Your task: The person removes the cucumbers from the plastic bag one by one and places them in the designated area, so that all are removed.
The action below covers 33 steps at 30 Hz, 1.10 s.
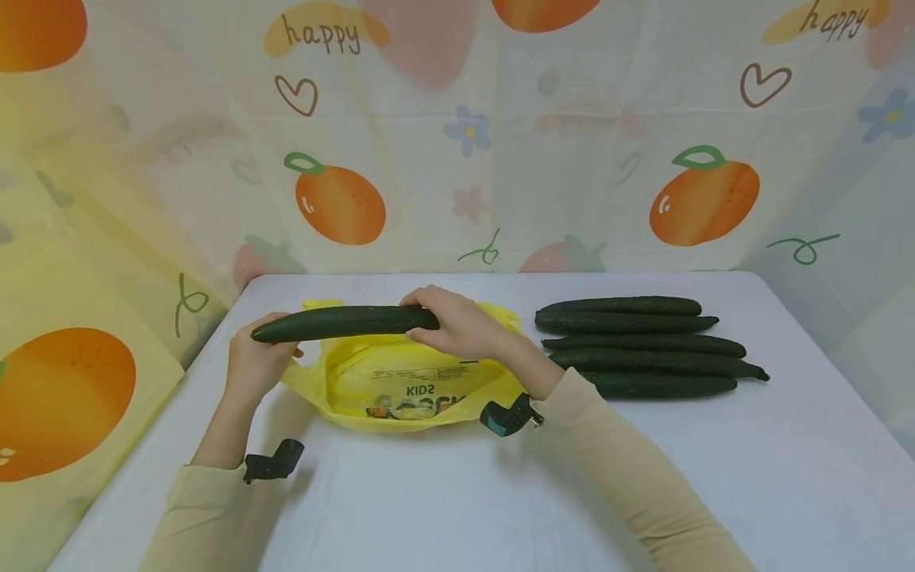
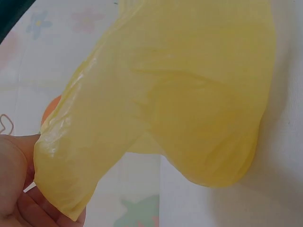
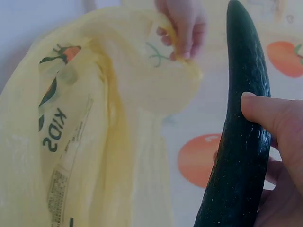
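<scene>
My right hand (image 1: pixel 457 322) grips a long dark green cucumber (image 1: pixel 343 322) near its right end, and holds it level above a yellow plastic bag (image 1: pixel 400 381). In the right wrist view the thumb lies along the cucumber (image 3: pixel 246 113). My left hand (image 1: pixel 260 357) pinches the left edge of the bag, as the left wrist view shows with the yellow film (image 2: pixel 61 184) between thumb and fingers. The cucumber's left end passes in front of the left hand in the head view. The bag's mouth gapes toward me, with printed letters on it.
Several cucumbers (image 1: pixel 643 361) lie side by side at the right of the white table (image 1: pixel 429 500). A patterned cloth (image 1: pixel 557 183) with oranges and hearts hangs behind and at the sides. A small dark camera sits on each wrist.
</scene>
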### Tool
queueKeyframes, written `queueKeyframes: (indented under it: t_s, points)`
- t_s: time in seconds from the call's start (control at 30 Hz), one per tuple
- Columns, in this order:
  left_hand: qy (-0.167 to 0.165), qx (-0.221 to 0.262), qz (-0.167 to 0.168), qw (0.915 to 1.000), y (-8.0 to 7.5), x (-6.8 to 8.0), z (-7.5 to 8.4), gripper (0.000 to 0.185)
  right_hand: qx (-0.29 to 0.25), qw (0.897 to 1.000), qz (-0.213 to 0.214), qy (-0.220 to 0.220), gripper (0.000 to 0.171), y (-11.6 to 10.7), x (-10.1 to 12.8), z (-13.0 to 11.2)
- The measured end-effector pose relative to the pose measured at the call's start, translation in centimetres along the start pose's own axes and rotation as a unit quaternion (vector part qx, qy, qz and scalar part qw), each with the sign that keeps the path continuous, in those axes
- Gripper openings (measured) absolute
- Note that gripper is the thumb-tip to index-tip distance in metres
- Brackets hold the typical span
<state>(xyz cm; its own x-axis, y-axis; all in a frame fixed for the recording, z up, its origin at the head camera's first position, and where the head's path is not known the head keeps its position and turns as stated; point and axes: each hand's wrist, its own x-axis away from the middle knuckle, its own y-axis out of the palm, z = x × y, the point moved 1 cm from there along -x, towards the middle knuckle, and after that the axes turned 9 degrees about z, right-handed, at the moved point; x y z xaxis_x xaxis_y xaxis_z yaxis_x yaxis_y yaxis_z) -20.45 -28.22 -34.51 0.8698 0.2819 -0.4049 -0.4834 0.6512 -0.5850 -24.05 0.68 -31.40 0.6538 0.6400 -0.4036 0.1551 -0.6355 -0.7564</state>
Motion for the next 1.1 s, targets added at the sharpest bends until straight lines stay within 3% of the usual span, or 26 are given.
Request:
queueKeyframes:
  t_s: [0.27, 0.53, 0.7, 1.1]
  points:
    - [-0.006, 0.001, -0.008, 0.9999, 0.0, 0.0, 0.2, 0.019, 0.01, 1.0, 0.017, -0.012, 0.038, -1.0, 0.7, -1.1]
    - [0.027, -0.005, 0.007, 0.9996, 0.3, 0.0, 0.0, 0.02, 0.033, 0.999, 0.031, -0.019, 0.037, -2.1, 1.9, -1.8]
    - [0.03, -0.016, 0.01, 0.9994, 0.4, -0.2, -0.2, 0.02, 0.054, 0.997, 0.053, -0.03, 0.036, -2.8, 2.9, -1.6]
    - [-0.013, 0.002, -0.013, 0.9998, 0.5, -0.2, -0.3, 0.021, 0.102, 0.992, 0.074, -0.014, 0.039, -4.1, 6.0, 0.3]
